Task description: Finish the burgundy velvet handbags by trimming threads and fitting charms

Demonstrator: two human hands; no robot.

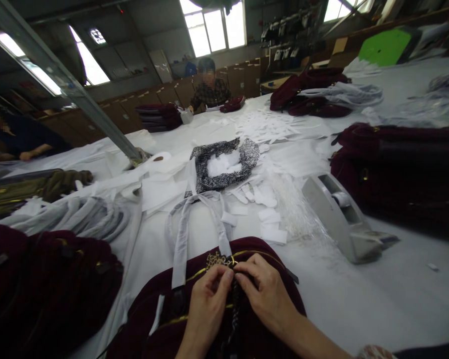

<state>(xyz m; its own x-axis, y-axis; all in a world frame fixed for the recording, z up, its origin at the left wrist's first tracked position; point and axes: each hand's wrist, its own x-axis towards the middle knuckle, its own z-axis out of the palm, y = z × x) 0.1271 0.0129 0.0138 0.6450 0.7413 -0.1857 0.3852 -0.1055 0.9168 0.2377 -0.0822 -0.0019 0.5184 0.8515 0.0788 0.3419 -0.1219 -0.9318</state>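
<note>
White-topped table (400, 294) | front: maroon bag (145, 309) | right: 1 grey tape dispenser (338, 217) | middle: black-and-white fabric (203, 169), white slips (272, 234)

1. Daylight comes through windows (215, 30) beyond the far edge of the surface (404, 299); their panes burn out to flat white.
2. Walls and roof around them sink into dim grey.
3. The white surface looks brightest around its middle, duller and greyer toward the near right corner.
4. Deep shadow swallows detail in the maroon pile (52, 284) at the near left corner and in the maroon bag (277, 299) at the near edge, whose zip glints gold.
5. Clear plastic (297, 204) right of the middle carries a pale sheen.
6. The tape dispenser (353, 242) toward the right edge is softly blurred.
7. Wide-angle stretching leaves the windows leaning at differing angles.
</note>
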